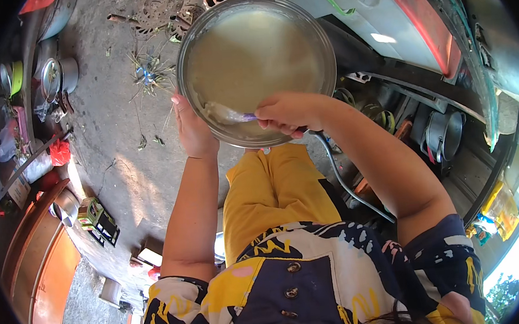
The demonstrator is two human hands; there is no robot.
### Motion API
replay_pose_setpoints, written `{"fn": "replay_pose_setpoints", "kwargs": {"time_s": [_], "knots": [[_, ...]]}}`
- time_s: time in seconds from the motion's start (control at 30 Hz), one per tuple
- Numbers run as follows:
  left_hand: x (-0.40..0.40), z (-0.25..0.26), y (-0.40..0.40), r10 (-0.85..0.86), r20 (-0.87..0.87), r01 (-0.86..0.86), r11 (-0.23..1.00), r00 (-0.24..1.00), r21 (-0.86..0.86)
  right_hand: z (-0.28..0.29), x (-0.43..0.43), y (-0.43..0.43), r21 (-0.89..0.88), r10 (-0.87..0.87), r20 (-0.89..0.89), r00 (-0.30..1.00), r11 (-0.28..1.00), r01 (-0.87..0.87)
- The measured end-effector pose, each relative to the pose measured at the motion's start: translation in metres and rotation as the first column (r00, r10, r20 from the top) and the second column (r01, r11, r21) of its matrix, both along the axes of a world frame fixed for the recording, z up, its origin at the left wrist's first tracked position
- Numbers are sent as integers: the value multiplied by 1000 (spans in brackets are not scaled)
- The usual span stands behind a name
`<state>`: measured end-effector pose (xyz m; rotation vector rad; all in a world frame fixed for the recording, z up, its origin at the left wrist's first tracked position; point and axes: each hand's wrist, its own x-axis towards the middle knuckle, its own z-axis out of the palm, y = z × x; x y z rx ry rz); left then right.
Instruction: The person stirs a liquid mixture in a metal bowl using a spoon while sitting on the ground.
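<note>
A wide round metal pan (pixel 330 60) with a ridged rim is in front of me, holding a pale beige liquid (pixel 251 62). My left hand (pixel 197 132) grips the pan's side at the lower left, its thumb up along the rim. In my right hand (pixel 290 114) is a utensil with a purple handle (pixel 250 117). The utensil's whitish head (pixel 226 113) touches the liquid by the near wall of the pan, smeared with the mixture. Part of its handle is hidden inside my fingers, and the underside of the pan is out of sight.
Dry plant scraps (pixel 149 74) lie on the concrete floor (pixel 118 113). To the right stand a white and red container (pixel 406 27), a grey hose (pixel 346 185) and a metal pot (pixel 444 133). Pots (pixel 67 74) and a red plastic bag (pixel 60 151) line the left side.
</note>
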<state>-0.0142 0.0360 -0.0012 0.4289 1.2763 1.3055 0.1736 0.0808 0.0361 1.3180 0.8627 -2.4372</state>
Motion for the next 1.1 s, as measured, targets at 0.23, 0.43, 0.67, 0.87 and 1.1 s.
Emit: {"fn": "replay_pose_setpoints", "kwargs": {"time_s": [0.23, 0.43, 0.67, 0.87, 1.1], "knots": [[3, -6, 2, -46, 45, 44, 999, 998, 31, -6, -51, 3, -59, -414, -22, 910, 909, 412], [0, -3, 1, -10, 73, 10, 1000, 997, 7, -1, -26, -17, 368, 220, 251, 943, 879, -303], [-3, -13, 0, -46, 47, 46, 999, 998, 13, 3, -59, -3, 204, -105, 89, 990, 975, 85], [-4, -4, 0, -95, -134, 97, 995, 986, 7, -6, -15, -4, 176, 32, 90, 995, 983, -47], [5, 2, 4, -68, 19, 68, 998, 998, 5, -16, -74, 7, 408, 135, 243, 960, 884, -228]]}}
